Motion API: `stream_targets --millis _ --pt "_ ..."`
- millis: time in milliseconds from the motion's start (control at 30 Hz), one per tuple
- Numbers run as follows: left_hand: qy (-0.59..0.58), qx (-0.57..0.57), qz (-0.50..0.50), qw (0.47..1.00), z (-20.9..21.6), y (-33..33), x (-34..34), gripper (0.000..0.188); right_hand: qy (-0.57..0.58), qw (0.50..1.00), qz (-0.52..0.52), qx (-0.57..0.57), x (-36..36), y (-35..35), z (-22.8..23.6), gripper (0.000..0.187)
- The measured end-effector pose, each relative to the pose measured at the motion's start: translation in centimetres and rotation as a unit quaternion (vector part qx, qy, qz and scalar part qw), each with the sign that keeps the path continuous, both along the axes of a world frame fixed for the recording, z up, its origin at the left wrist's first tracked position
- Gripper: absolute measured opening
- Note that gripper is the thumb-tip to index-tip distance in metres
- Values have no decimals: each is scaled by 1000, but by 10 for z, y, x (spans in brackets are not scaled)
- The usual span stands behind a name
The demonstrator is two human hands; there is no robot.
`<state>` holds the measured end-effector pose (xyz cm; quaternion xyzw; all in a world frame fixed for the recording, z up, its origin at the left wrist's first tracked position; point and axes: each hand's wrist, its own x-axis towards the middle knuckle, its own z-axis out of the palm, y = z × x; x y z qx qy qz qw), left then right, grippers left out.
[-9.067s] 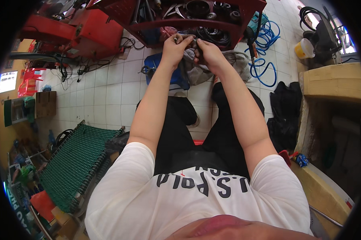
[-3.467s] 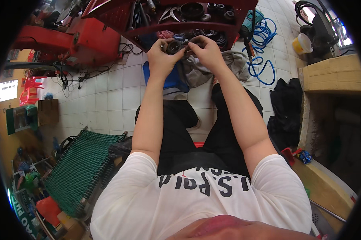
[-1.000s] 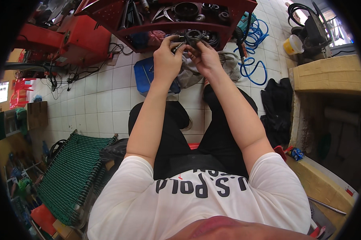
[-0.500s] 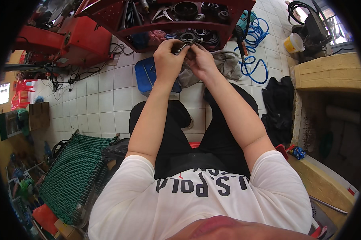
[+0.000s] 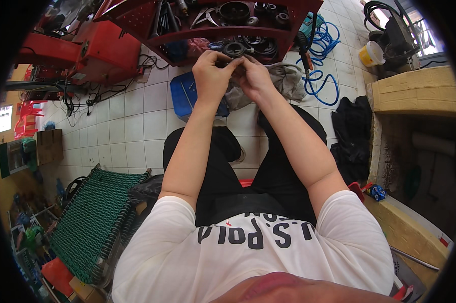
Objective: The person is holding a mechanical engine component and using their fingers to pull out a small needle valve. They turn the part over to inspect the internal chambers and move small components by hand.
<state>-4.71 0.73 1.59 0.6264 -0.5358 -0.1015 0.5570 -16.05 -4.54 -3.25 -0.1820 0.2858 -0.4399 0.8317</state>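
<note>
In front of my knees, both hands are drawn together around a dark, ring-shaped metal part (image 5: 234,49). My left hand (image 5: 211,70) is closed on its left side, thumb and fingers pinched. From the right, my right hand (image 5: 253,78) meets it with curled fingers, the fingertips close to the left thumb. The ring's upper edge shows beyond the fingers, while its lower portion is hidden by them. Below and left of the hands lies a blue tray (image 5: 181,101) with thin metal pieces on it. A grey cloth (image 5: 287,83) is bunched beside my right hand.
Ahead stands a red metal tool cart (image 5: 212,33) holding pliers, rings and other parts. A red machine (image 5: 111,53) is at its left. Blue hose (image 5: 316,83) coils on the tiles at right. A green woven cot (image 5: 94,217) and yellow ledge (image 5: 417,93) flank me.
The ring-shaped part has turned in my hands and shifted slightly left and down. My left fingers have moved a little, covering more of its lower side. The forearms have barely moved.
</note>
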Motion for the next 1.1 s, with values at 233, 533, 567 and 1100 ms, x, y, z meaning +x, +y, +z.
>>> stream_targets --millis 233,533,567,1100 --pt "49 9 -36 998 -6 -2 1 24 -10 999 -18 27 -3 -1 9 15" --pt "90 64 -77 991 -4 -3 8 51 18 999 -3 -50 -6 -4 18 20" --pt "60 43 -48 996 0 0 8 62 17 999 -1 -49 -5 -3 19 20" --pt "202 -34 -203 958 -9 -1 29 81 -64 990 69 -101 -9 6 36 24"
